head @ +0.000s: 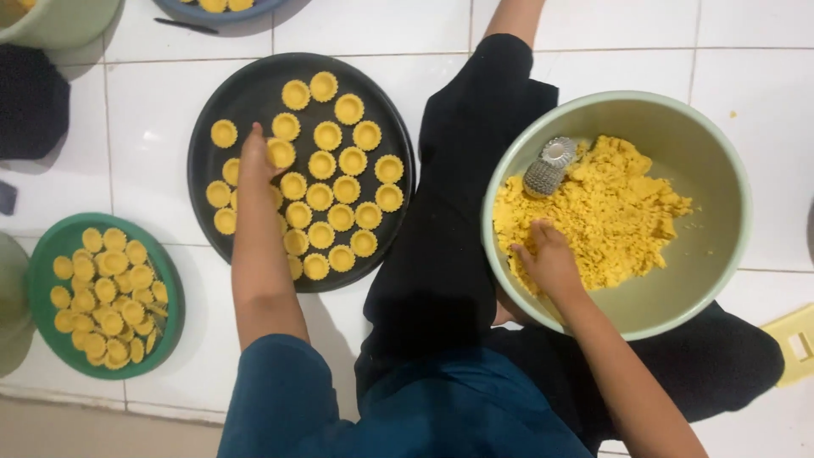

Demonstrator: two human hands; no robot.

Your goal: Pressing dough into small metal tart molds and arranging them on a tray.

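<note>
My left hand (254, 159) reaches over a round black tray (246, 93) on the white tiled floor, its fingertips on a small yellow tart shell (281, 153) among several rows of shells. My right hand (549, 259) presses into crumbly yellow dough (610, 212) inside a pale green bowl (721, 153) resting on my lap. Two small fluted metal moulds (549, 165) lie on the dough at the bowl's far side. Whether the right hand's fingers hold dough is not visible.
A green bowl (42, 246) at the left is heaped with several tart shells. Another pale bowl (59, 21) and a blue dish (182, 10) sit at the top left. A dark cloth (30, 102) lies at the left edge. A yellow object (793, 339) lies at the right.
</note>
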